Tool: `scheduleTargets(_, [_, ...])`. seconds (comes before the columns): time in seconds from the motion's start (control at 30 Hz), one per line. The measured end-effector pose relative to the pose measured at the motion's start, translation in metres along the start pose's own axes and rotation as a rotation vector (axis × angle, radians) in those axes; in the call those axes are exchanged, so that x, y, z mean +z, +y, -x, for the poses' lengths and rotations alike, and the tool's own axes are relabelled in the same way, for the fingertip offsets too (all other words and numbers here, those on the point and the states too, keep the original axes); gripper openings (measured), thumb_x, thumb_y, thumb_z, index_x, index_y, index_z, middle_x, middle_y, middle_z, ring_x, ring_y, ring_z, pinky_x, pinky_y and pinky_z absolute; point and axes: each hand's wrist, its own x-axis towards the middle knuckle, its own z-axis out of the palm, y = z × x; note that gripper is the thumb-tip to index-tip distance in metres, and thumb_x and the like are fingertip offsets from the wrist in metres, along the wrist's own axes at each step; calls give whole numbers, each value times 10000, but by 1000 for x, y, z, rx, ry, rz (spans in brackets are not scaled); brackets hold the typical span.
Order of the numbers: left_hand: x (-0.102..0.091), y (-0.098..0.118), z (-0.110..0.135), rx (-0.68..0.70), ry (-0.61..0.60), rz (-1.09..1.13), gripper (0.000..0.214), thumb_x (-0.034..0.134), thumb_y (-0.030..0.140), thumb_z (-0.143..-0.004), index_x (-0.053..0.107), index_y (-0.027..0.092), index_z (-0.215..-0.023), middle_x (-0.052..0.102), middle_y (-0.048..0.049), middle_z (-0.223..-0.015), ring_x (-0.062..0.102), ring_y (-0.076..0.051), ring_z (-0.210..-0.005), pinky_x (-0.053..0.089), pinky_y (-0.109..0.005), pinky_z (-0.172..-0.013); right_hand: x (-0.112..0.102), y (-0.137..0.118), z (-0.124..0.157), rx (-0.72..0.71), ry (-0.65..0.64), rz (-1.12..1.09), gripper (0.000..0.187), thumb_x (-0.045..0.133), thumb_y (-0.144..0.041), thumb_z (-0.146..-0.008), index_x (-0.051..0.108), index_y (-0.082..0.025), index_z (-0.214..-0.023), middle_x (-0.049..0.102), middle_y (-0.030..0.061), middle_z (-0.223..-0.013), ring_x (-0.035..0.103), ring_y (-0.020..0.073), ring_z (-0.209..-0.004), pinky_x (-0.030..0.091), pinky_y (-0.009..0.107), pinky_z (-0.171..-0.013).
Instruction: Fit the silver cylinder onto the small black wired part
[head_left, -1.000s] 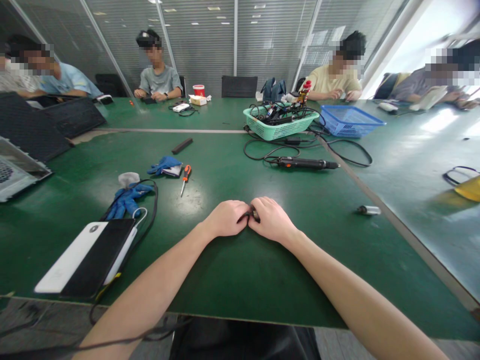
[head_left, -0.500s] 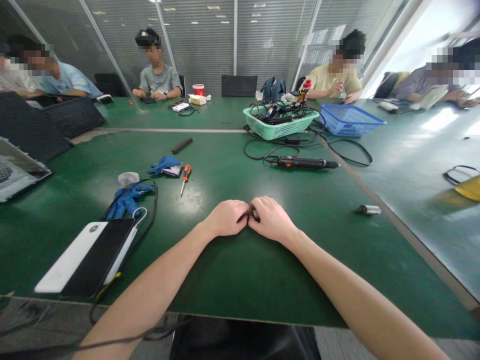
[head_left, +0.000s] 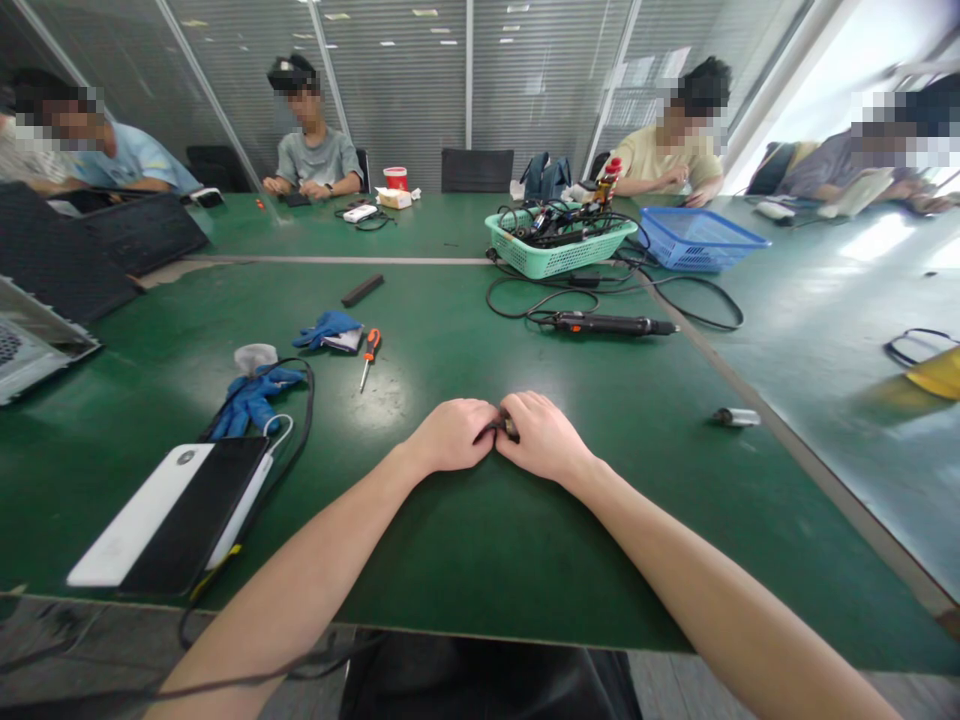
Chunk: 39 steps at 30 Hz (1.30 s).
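Observation:
Both hands meet near the front middle of the green table (head_left: 480,560), fingers curled and knuckles up. Between them shows a small dark piece with a brassy bit (head_left: 508,426), mostly covered by the fingers, so its kind is unclear. My left hand (head_left: 456,434) is closed at the left end of it. Closed around the right end is my right hand (head_left: 541,436). Left of the hands lies an orange-handled screwdriver (head_left: 370,346). To the right rests a small silver cylinder with a dark end (head_left: 738,417), apart from both hands.
A black electric screwdriver (head_left: 611,324) with its cable lies beyond the hands. Behind it stand a green basket (head_left: 551,262) of tools and a blue basket (head_left: 709,255). Blue gloves (head_left: 255,400) and a white-and-black power bank (head_left: 169,515) are at left. Several people sit around the table.
Hardly anything differs. The whole view has shifted very slightly, while both hands keep the same closed hold on the small dark piece.

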Motion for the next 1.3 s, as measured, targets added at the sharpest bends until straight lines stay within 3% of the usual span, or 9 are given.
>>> scheduleTargets(1.3, [0, 0, 0, -23, 18, 23, 66, 526, 185, -897, 581, 181, -934, 655, -51, -918, 632, -198, -856, 500, -319, -796, 2, 4, 1, -13, 9, -8, 111, 600, -235, -865, 521, -192, -929, 612, 50, -881, 540, 218, -858, 385, 316, -800])
